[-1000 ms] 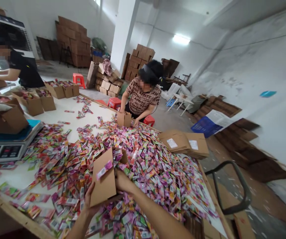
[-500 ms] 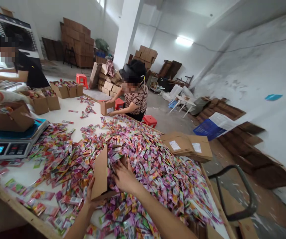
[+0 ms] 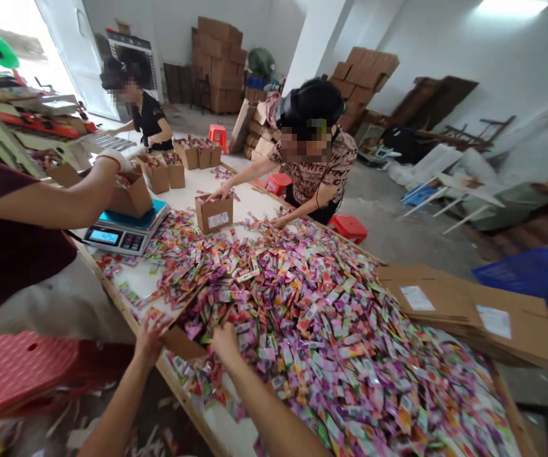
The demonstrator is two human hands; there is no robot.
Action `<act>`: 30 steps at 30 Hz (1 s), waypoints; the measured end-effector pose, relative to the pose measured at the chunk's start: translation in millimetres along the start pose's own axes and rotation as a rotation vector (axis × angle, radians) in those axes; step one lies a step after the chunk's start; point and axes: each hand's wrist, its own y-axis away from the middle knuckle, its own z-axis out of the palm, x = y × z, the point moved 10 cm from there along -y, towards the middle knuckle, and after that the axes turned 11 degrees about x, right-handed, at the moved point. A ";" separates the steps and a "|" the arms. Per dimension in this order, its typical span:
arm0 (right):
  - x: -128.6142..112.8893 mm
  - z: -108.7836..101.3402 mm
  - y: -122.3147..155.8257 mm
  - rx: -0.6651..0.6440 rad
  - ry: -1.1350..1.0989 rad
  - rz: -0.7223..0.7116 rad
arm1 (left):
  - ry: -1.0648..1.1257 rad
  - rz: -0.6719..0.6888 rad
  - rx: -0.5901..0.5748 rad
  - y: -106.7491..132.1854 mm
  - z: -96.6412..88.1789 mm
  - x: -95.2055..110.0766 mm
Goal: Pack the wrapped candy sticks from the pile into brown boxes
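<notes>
Brown cardboard box (image 3: 183,327) tipped among sachets (image 3: 331,330), left hand (image 3: 148,335) fingers gripping its edge, right hand (image 3: 225,339) fingers spread inside

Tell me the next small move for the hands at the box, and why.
Probably sweep the right hand toward the box, dragging more packets in. The left hand grips the box's near edge at the table rim, the box lies tipped with its mouth facing the pile, and the right hand rests among the packets at that mouth.
</notes>
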 end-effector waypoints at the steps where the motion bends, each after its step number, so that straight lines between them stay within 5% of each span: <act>1: 0.8 22.2 4.7 -0.015 -0.008 0.024 | -0.057 0.114 0.022 5.5 -9.5 21.6; 3: 8.3 56.2 19.3 -0.034 -0.019 0.028 | -0.281 0.351 0.044 19.4 -16.4 54.2; 5: 24.4 67.8 34.2 -0.004 0.083 -0.068 | -0.505 0.504 0.060 28.7 -13.7 67.9; 10: 74.5 38.9 22.1 0.046 0.731 -0.439 | -0.650 0.545 0.067 15.1 -9.9 66.3; 15: 85.7 20.2 -40.5 -0.201 1.000 -0.608 | -0.723 0.556 0.078 -5.1 -7.7 68.4; 21: 106.5 -34.5 -40.6 -0.139 1.044 -0.437 | -0.783 0.678 0.017 3.2 0.9 85.1; 25: 103.1 -57.1 -38.1 0.053 1.040 -0.305 | -0.755 0.735 -0.012 8.9 -5.4 90.4; 28: 101.1 -47.3 -36.4 0.186 1.010 -0.165 | -0.734 0.732 0.002 9.3 -15.6 86.5; 30: 103.8 -19.6 -25.1 0.173 0.972 -0.134 | -0.728 0.734 0.027 10.3 -21.8 83.2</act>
